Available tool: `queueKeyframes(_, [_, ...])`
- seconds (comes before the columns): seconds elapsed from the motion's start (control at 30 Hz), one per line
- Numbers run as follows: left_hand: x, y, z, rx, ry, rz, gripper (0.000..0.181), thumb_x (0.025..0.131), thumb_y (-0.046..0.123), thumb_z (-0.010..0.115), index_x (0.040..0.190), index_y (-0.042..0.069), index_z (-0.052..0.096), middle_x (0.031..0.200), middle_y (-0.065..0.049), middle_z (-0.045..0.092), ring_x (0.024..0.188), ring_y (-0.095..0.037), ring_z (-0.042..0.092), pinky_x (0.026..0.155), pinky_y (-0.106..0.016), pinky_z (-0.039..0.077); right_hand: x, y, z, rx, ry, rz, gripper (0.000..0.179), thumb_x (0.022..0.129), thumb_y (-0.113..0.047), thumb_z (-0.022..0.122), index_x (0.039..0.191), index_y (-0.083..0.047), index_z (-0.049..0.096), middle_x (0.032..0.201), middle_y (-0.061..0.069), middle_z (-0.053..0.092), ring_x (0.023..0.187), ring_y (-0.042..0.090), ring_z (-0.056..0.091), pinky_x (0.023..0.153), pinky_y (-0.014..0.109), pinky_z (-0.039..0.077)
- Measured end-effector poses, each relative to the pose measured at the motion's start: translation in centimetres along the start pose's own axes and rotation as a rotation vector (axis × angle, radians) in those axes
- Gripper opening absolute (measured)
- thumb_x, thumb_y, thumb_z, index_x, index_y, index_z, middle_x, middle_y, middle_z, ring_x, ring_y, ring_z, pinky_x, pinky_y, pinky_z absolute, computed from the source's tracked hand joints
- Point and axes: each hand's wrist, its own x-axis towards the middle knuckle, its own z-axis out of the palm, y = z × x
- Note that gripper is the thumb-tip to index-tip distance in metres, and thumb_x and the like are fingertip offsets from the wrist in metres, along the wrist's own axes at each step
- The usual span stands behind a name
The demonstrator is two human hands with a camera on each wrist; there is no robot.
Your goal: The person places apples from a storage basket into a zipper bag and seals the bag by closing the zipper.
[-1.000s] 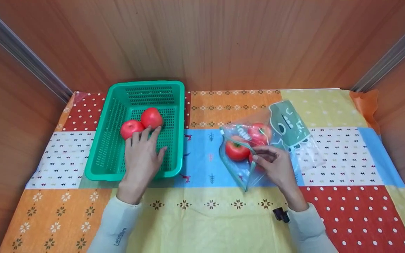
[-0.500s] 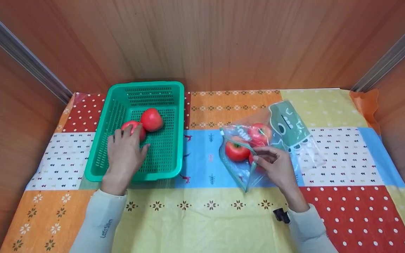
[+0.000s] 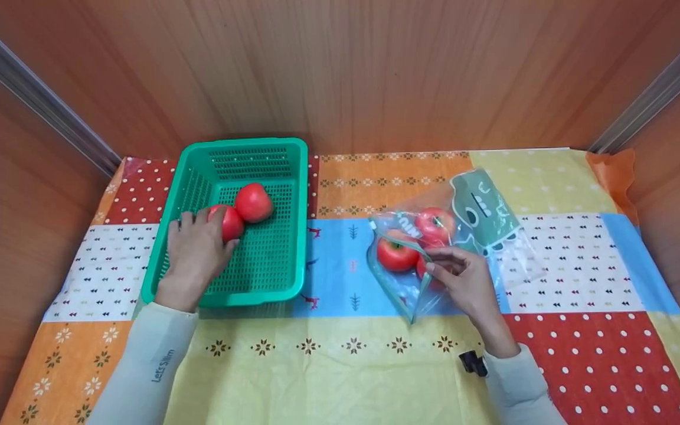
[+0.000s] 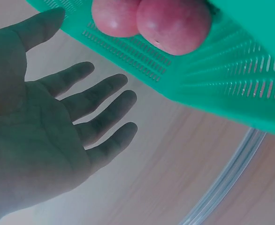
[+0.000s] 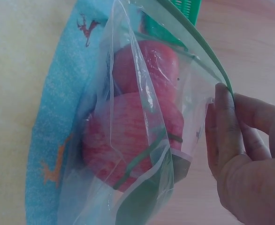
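Observation:
Two red apples lie touching in the green plastic basket (image 3: 300, 248): a nearer apple (image 3: 233, 225) and a farther apple (image 3: 254, 202). Over the basket's left side, my left hand (image 3: 195, 251) reaches in beside the nearer apple and partly covers it in the head view. The left wrist view shows that hand (image 4: 48, 117) with spread, relaxed fingers and nothing in them. My right hand (image 3: 468, 280) pinches the rim of a clear zip bag (image 3: 484, 203) with a green cartoon print. Inside the bag are apples (image 3: 397, 251), one partly behind my right fingers; the bag's mouth gapes leftward.
A patchwork-patterned cloth (image 3: 352, 378) covers the table. Wooden panels (image 3: 340, 71) stand at the back and both sides. A small black clip-like piece (image 3: 472, 363) sits by the right sleeve. An orange cloth corner (image 3: 614, 177) sticks up at the back right.
My left hand has shifted left across the basket, from below both apples to the left side of the nearer one. The right hand and bag stay in place.

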Motion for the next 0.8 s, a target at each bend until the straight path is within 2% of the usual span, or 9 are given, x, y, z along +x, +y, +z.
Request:
queueKeyframes(0.13, [0.5, -0.5, -0.2, 0.02, -0.023, 0.013, 0.08, 0.085, 0.018, 0.088, 0.149, -0.005, 0.048, 0.137, -0.035, 0.054, 0.123, -0.056, 0.051, 0.102, -0.07, 0.046, -0.1, 0.1, -0.1, -0.02, 0.003, 0.009, 0.026, 0.093, 0.007, 0.076, 0.119, 0.004, 0.076, 0.111, 0.02, 0.078, 0.087, 0.008, 0.074, 0.073, 0.021, 0.06])
queueKeyframes(0.37, [1.7, -1.6, -0.1, 0.075, -0.098, 0.014, 0.079, 0.085, 0.021, 0.088, 0.147, -0.007, 0.048, 0.13, -0.036, 0.056, 0.121, -0.057, 0.051, 0.101, -0.069, 0.044, -0.1, 0.1, 0.0, 0.037, -0.012, 0.008, 0.026, 0.092, 0.009, 0.075, 0.118, 0.005, 0.076, 0.11, 0.027, 0.076, 0.085, 0.011, 0.074, 0.072, 0.032, 0.064])
queueKeyframes(0.53, [2.7, -2.2, 0.1, 0.1, -0.16, 0.023, 0.079, 0.085, 0.022, 0.088, 0.146, -0.008, 0.048, 0.128, -0.037, 0.057, 0.121, -0.057, 0.05, 0.102, -0.069, 0.044, -0.2, 0.1, -0.2, 0.014, -0.016, 0.011, 0.027, 0.093, 0.007, 0.075, 0.12, 0.004, 0.075, 0.113, 0.023, 0.076, 0.088, 0.011, 0.074, 0.075, 0.03, 0.063])
queueKeyframes(0.8, [3.9, -2.5, 0.3, 0.147, -0.202, 0.072, 0.083, 0.083, 0.019, 0.09, 0.148, -0.009, 0.045, 0.133, -0.037, 0.056, 0.124, -0.057, 0.05, 0.105, -0.067, 0.045, -0.3, 0.1, -0.4, -0.003, -0.019, 0.001, 0.027, 0.094, 0.005, 0.075, 0.121, 0.003, 0.075, 0.114, 0.02, 0.077, 0.09, 0.011, 0.074, 0.075, 0.025, 0.061])
